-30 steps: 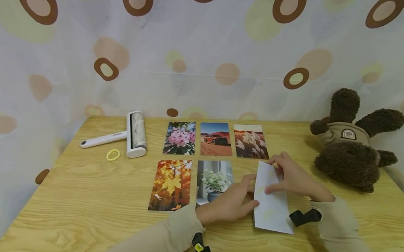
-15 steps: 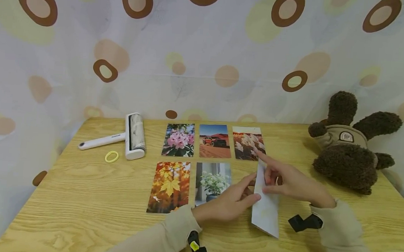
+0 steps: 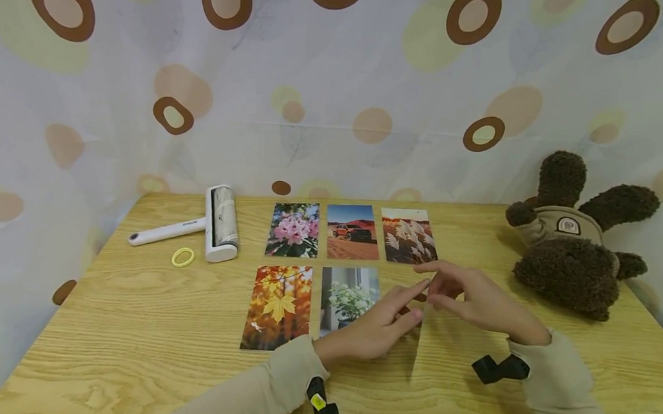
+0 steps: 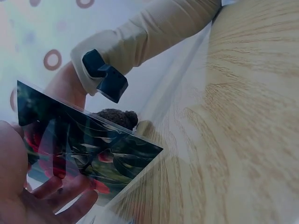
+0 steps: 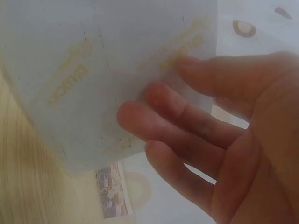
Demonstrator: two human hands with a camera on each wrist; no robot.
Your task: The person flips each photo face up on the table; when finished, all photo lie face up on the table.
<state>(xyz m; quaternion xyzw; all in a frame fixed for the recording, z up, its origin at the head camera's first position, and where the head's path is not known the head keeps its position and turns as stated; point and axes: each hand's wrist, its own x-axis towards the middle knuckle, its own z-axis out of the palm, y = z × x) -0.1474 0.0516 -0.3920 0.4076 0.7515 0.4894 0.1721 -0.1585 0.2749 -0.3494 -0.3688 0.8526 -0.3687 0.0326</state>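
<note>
A photo print (image 3: pixel 417 354) stands upright and edge-on between both hands in the head view. Its glossy picture side (image 4: pixel 107 154), dark green leaves with pink-red flowers, faces the left hand. Toward the right hand is its white back (image 5: pixel 60 126) with faint yellow lettering. The left hand (image 3: pixel 370 333) holds it from the left, several fingers (image 4: pixel 70 189) against the picture. From the other side the right hand (image 3: pixel 482 302) pinches it near the far edge; its index finger reaches over, and other fingers (image 5: pixel 140 119) lie loosely bent by the back.
Several photos lie in two rows: pink flowers (image 3: pixel 293 230), a car (image 3: pixel 354 232), reeds (image 3: pixel 409 237), maple leaves (image 3: pixel 278 309), a potted plant (image 3: pixel 348 298). Left are a lint roller (image 3: pixel 223 225) and yellow ring (image 3: pixel 183 257). A brown plush toy (image 3: pixel 569 268) sits right.
The photo has turned from showing its white back to standing edge-on, picture side toward the left hand. The right hand's fingers have shifted toward the photo's far edge; both hands keep hold.
</note>
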